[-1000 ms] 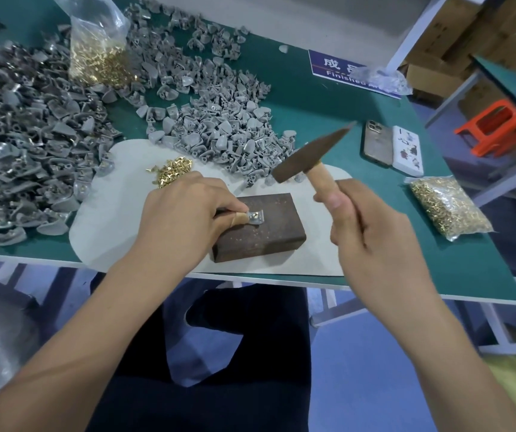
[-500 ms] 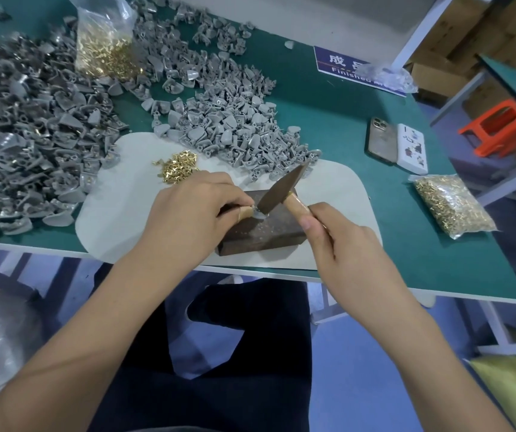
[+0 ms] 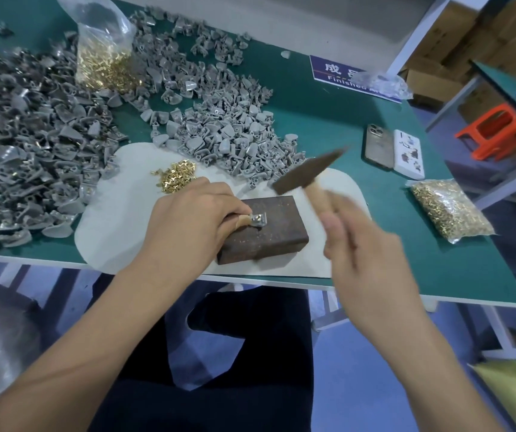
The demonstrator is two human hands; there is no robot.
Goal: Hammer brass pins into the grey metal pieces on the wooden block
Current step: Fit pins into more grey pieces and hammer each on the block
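Fingers [image 3: 238, 213] of our left hand [image 3: 188, 219] pinch the grey piece [image 3: 258, 219] on the wooden block [image 3: 269, 235]; our right hand [image 3: 362, 244] grips the raised hammer [image 3: 308, 173]. Blue sign [image 3: 337, 71] reads "Finished".

- Wooden block [image 3: 262, 232] on mat [image 3: 119, 238], near front edge of desk [image 3: 328, 120].
- Metal piece [image 3: 258, 219] on top of block, under left hand [image 3: 194, 219].
- Hammer [image 3: 308, 173] above block, in right hand [image 3: 365, 257].
- Loose pins [image 3: 175, 176] on mat, behind left hand.
- Bag of pins [image 3: 449, 210] right of mat.
- Phones [image 3: 393, 152] behind that bag.
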